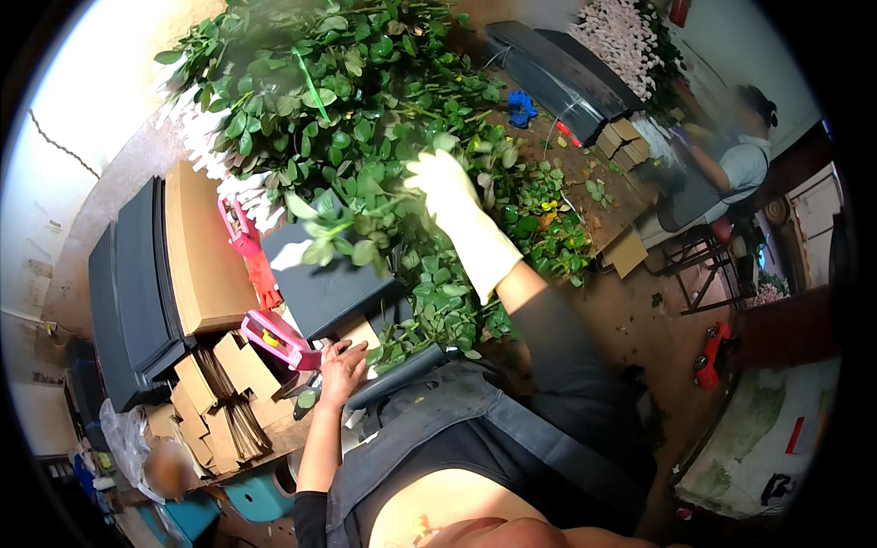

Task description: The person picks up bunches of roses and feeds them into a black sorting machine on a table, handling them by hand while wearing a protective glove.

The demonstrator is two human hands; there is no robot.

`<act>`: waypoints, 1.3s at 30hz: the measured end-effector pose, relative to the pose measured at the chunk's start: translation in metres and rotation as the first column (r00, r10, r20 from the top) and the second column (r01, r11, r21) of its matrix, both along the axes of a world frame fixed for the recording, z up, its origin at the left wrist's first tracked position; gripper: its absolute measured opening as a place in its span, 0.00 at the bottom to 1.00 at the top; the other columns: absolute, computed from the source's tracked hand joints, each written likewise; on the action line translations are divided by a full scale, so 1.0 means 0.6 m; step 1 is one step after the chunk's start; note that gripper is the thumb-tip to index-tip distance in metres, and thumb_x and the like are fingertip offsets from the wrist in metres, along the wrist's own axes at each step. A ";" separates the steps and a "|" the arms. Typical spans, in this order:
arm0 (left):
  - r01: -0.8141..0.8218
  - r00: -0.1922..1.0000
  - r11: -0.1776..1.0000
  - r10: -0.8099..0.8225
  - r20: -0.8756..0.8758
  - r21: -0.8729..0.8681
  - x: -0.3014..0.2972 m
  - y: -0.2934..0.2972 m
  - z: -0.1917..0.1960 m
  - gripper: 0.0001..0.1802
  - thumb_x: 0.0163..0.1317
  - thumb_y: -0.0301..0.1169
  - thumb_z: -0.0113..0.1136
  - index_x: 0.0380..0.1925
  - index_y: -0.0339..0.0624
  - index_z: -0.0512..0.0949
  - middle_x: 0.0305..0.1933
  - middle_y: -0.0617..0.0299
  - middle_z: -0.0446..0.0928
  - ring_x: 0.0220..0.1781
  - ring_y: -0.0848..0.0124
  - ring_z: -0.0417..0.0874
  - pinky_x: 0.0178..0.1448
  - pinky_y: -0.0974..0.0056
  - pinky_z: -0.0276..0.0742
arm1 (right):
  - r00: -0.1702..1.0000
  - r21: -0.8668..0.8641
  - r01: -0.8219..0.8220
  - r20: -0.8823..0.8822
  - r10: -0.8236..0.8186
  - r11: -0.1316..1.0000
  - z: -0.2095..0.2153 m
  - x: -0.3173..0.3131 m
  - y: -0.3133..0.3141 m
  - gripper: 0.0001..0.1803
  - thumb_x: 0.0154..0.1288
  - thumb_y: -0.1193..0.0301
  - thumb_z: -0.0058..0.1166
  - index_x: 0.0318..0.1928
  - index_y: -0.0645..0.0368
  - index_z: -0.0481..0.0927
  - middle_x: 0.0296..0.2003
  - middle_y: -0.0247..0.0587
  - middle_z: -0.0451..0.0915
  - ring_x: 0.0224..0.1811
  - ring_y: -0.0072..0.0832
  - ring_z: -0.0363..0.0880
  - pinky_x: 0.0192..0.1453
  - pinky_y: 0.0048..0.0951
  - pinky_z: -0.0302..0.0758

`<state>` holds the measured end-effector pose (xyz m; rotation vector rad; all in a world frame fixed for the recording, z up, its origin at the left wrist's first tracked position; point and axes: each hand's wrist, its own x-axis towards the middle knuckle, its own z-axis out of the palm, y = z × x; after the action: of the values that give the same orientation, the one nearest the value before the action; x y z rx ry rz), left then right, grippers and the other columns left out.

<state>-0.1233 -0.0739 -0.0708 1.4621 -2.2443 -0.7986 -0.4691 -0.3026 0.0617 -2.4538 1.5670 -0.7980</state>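
My right hand (450, 194) wears a pale rubber glove and reaches forward into a big heap of leafy green stems (365, 100), its fingers closed among the leaves. My bare left hand (342, 367) rests low on the bench edge, fingers bent on a piece of brown card next to a pink tool (274, 336). A dark flat tray (320, 283) lies just ahead of that hand, partly under cut leaves. I wear a dark apron (457, 429).
Stacks of folded brown card (215, 388) and black bins (137, 283) stand at the left. A pink-red tool (248, 247) lies by the tray. Another person (731, 164) sits at the far right near pale flowers (621, 36). Cut leaves litter the bench and floor.
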 end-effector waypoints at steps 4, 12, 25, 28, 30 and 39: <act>-0.123 0.985 0.986 0.135 -0.104 0.114 0.023 0.025 -0.057 0.18 0.56 0.26 0.67 0.48 0.42 0.85 0.56 0.55 0.84 0.59 0.58 0.81 0.67 0.51 0.72 | 0.910 0.051 -0.340 0.271 0.314 0.939 0.115 0.056 0.118 0.10 0.73 0.68 0.52 0.40 0.50 0.87 0.34 0.38 0.85 0.39 0.38 0.81 0.42 0.39 0.75; -0.193 0.783 0.917 0.359 -0.508 0.350 -0.013 0.018 -0.019 0.46 0.53 0.17 0.71 0.73 0.46 0.64 0.63 0.54 0.77 0.57 0.66 0.82 0.60 0.62 0.80 | 0.915 0.485 -0.130 -0.276 0.293 0.865 -0.010 -0.026 0.234 0.13 0.67 0.66 0.52 0.46 0.52 0.87 0.38 0.42 0.86 0.45 0.41 0.84 0.53 0.40 0.79; -0.165 0.937 0.980 0.190 -0.292 0.109 -0.006 0.017 -0.003 0.24 0.61 0.30 0.71 0.56 0.37 0.78 0.57 0.51 0.79 0.54 0.58 0.85 0.56 0.59 0.83 | 0.990 0.378 -0.093 -0.061 0.126 0.921 -0.023 0.007 -0.006 0.24 0.74 0.64 0.46 0.68 0.50 0.74 0.64 0.40 0.79 0.65 0.38 0.78 0.70 0.45 0.72; -0.186 0.933 0.973 0.218 -0.286 0.134 -0.003 0.011 0.007 0.20 0.61 0.32 0.70 0.52 0.36 0.80 0.54 0.50 0.81 0.54 0.56 0.85 0.58 0.58 0.81 | 0.794 -0.114 -0.050 -0.608 -0.030 0.992 -0.010 0.092 -0.083 0.26 0.72 0.67 0.47 0.70 0.46 0.71 0.72 0.45 0.69 0.75 0.40 0.66 0.80 0.45 0.56; -0.166 0.935 0.976 0.201 -0.293 0.139 -0.017 -0.013 0.012 0.17 0.62 0.31 0.70 0.48 0.36 0.82 0.50 0.51 0.83 0.52 0.55 0.85 0.57 0.57 0.80 | 0.832 -0.319 0.007 -0.523 -0.182 0.948 -0.081 0.063 -0.128 0.25 0.70 0.69 0.46 0.67 0.52 0.74 0.70 0.50 0.70 0.74 0.48 0.65 0.82 0.49 0.53; -0.317 0.902 0.948 0.308 -0.304 0.021 -0.026 0.007 -0.027 0.12 0.59 0.31 0.72 0.39 0.36 0.83 0.44 0.53 0.83 0.47 0.54 0.83 0.52 0.55 0.79 | 0.895 0.535 0.278 -0.447 -0.012 0.798 0.057 -0.012 -0.006 0.13 0.73 0.68 0.53 0.52 0.55 0.84 0.47 0.40 0.85 0.47 0.31 0.84 0.52 0.32 0.81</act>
<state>-0.1391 -0.0698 -0.0868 1.5167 -1.7323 -0.8181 -0.4762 -0.3060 0.0959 -2.1156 1.8048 0.2446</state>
